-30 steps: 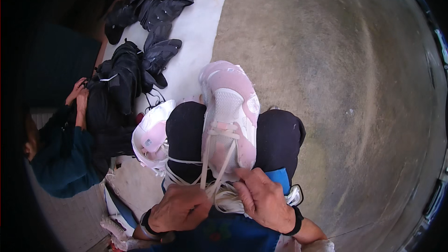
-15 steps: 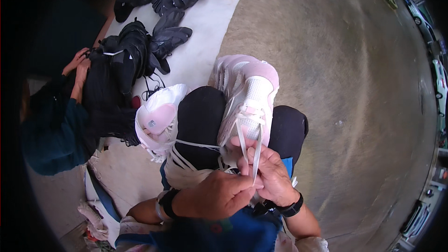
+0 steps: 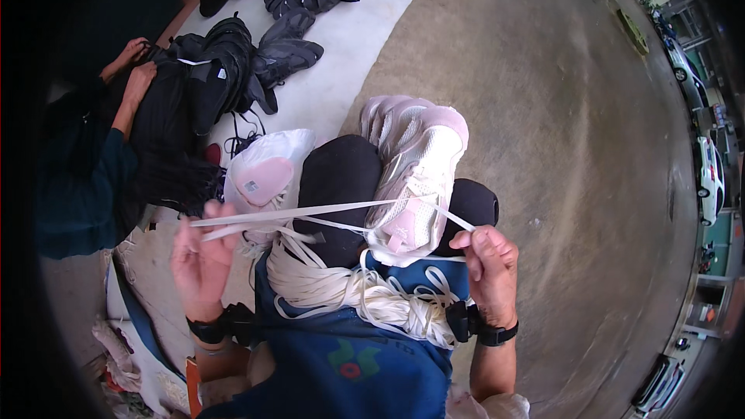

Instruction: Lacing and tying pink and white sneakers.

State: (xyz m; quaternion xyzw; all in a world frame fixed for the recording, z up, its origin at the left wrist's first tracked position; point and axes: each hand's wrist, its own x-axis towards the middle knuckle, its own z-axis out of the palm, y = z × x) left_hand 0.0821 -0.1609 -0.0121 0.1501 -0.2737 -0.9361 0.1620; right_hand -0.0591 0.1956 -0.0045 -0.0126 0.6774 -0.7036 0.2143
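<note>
White lace (image 3: 310, 210), head view: runs out both ways from the front pink-and-white shoe upper (image 3: 434, 159), foremost of several between dark-clad knees (image 3: 335, 194). Left hand (image 3: 203, 264), well out to the side, grips one length in its fingers; right hand (image 3: 490, 264) pinches the other near the right knee. White lace bundle (image 3: 334, 287) across blue apron (image 3: 310, 372).

The left hand (image 3: 203, 264) is holding taut strands of white lace (image 3: 310, 210), and the right hand (image 3: 493, 264) is pinching another strand. Between the hands, a pink-and-white shoe upper (image 3: 423, 174) is lying with similar ones between dark-clad knees (image 3: 337, 194). Nearer the body than the hands, a lace bundle (image 3: 357, 295) is resting on the blue apron (image 3: 334, 380). Beyond the left hand, a co-worker's hands (image 3: 140, 81) are touching black material (image 3: 167, 101).
</note>
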